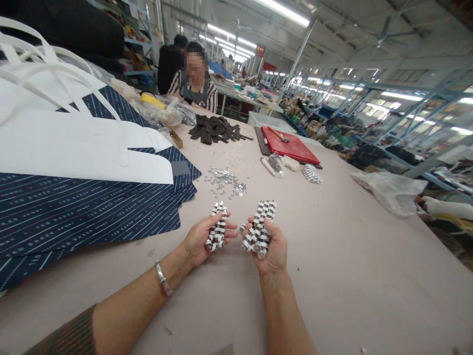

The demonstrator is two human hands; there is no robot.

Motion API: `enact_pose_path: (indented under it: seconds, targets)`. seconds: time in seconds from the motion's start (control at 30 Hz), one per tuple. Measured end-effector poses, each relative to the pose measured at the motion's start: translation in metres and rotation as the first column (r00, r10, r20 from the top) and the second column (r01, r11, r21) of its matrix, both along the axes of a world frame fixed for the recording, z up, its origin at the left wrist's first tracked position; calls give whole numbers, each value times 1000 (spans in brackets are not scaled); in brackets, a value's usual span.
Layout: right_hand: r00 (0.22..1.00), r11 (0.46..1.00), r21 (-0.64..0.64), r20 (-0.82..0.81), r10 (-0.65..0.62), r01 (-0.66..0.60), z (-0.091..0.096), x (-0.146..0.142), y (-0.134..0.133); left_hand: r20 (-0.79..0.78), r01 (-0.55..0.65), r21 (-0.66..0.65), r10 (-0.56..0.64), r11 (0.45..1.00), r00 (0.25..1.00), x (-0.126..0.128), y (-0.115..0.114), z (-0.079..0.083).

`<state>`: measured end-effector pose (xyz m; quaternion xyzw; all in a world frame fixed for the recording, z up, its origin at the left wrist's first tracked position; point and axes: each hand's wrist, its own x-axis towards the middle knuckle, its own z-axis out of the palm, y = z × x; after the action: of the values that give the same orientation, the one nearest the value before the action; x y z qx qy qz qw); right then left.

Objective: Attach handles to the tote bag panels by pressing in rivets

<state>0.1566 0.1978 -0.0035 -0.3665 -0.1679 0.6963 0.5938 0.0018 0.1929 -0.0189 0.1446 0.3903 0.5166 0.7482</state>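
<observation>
My left hand (201,240) is closed around a bundle of stacked white-and-silver magnetic snaps (219,227), thumb on top and fingertips showing on the right. Across a small gap, my right hand (272,249) grips a second, larger bundle of the same stacked snaps (263,222), with some rows slanting across others. Both bundles are held just above the table (332,276). Beyond them lies a scattered pile of small silver metal washers (225,181). Another patterned white-and-dark bundle (312,173) rests farther right.
Navy printed bag panels (92,207) with white handles cover the left side. Dark brown strips (214,129) lie at the back. A hammer (279,134) rests on a red board (290,145). A plastic bag (391,190) sits at the right edge. A person (195,84) is across the table.
</observation>
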Motion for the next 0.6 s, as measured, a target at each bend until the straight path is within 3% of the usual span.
enact_pose_path:
  seconds: [0.6]
  targets:
    - [998,998,28,28,52,-52,2,-2,-2,-2,-1,-11,1,1000,1000,0,0,0]
